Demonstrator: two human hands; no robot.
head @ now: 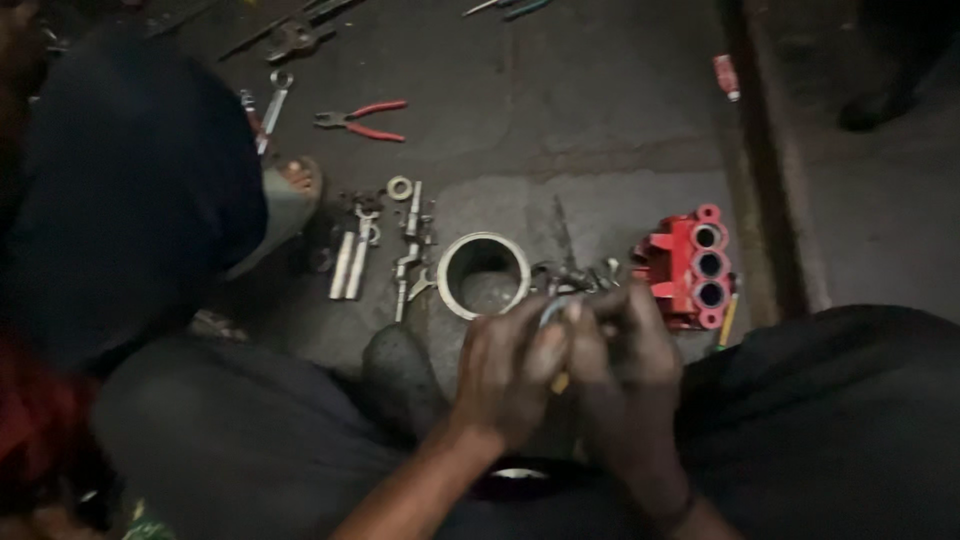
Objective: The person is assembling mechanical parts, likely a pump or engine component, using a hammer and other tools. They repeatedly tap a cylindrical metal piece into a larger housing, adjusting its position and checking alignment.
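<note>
**Small ring between your fingers, parts spread on the floor**

You are pinching a small metal ring (553, 310) with both hands: your left hand (508, 375) and right hand (628, 365) are closing around it, just above your lap. Bolts (352, 262), a metal sleeve (484, 273) and a red block (690, 265) are lying loose, so the work looks unfinished. The concrete floor (590, 130) is dark and stained.

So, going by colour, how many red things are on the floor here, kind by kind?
Red block with three round bores: 1
Red-handled pliers: 1
Small red and white tube near the rail: 1
Total: 3
</note>
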